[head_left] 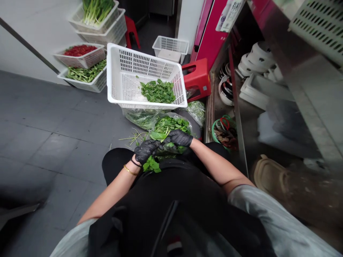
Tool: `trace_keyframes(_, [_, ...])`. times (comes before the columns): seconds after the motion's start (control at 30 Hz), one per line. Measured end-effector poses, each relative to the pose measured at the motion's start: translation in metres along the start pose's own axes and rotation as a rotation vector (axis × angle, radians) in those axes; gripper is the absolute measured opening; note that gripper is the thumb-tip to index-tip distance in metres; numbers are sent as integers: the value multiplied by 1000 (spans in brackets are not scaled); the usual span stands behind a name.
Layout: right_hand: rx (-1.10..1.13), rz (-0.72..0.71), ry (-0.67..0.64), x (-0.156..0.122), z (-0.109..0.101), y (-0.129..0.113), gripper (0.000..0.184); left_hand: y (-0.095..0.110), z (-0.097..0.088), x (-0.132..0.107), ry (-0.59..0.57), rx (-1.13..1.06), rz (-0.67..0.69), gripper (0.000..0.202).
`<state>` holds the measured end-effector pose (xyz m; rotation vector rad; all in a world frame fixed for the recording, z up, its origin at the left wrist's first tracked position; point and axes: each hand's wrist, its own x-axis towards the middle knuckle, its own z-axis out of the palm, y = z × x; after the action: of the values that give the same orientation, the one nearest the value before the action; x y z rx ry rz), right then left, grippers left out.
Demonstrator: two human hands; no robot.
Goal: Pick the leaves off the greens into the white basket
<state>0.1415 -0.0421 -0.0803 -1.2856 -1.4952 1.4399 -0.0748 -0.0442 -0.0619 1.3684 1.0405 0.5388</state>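
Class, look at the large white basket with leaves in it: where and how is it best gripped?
Probably by the rim at both short ends of the basket, from the near side, fingers under the lip. It is long, with a thick rim. The leaves lie toward the right end, probably the heavier; the red stool crowds it.

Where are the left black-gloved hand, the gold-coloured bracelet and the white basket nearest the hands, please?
Left black-gloved hand (146, 150): head view, back of the glove.
Gold-coloured bracelet (130, 171): head view, visible band.
White basket (113, 73): head view, left inner wall.
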Motion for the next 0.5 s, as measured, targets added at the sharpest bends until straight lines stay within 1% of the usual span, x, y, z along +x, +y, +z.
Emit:
trace_keyframes(0.03, [69, 14, 62, -1, -7, -1, 15, 0, -2, 0, -23, -6, -12, 31])
trace_keyframes(0.1, [193, 25, 273, -6, -19, -4, 23, -4, -5, 1, -15, -10, -38, 30])
trace_keyframes(0.13, [259, 25, 381, -10, -23, -7, 27, -8, -6, 2, 22, 0, -41, 28])
trace_keyframes(0.17, [302, 17, 455, -14, -24, -11, 30, -12, -7, 3, 70, 14, -41, 26])
trace_keyframes(0.2, [300, -1, 475, -18, -22, -14, 31, -16, -6, 5, 117, 27, -43, 23])
trace_keyframes(0.23, [246, -28, 435, -21, -17, -17, 33, -19, -4, 6, 155, 37, -48, 21])
trace_keyframes(0.3, [63, -81, 260, -24, 0, -20, 35, -21, 3, 9, 196, 26, -42, 16])
trace_keyframes(0.33, [-20, -96, 181, -23, 10, -20, 34, -19, 7, 9, 198, 0, -27, 14])
trace_keyframes(0.37, [-67, -97, 133, -20, 19, -18, 31, -17, 11, 9, 187, -30, -11, 14])
trace_keyframes(0.4, [-67, -84, 115, -16, 28, -16, 26, -14, 14, 9, 167, -56, 4, 15])
trace_keyframes(0.43, [-21, -62, 124, -12, 34, -13, 22, -12, 17, 8, 143, -73, 16, 16])
trace_keyframes(0.5, [141, -31, 184, -4, 39, -9, 23, -8, 19, 6, 110, -89, 23, 22])
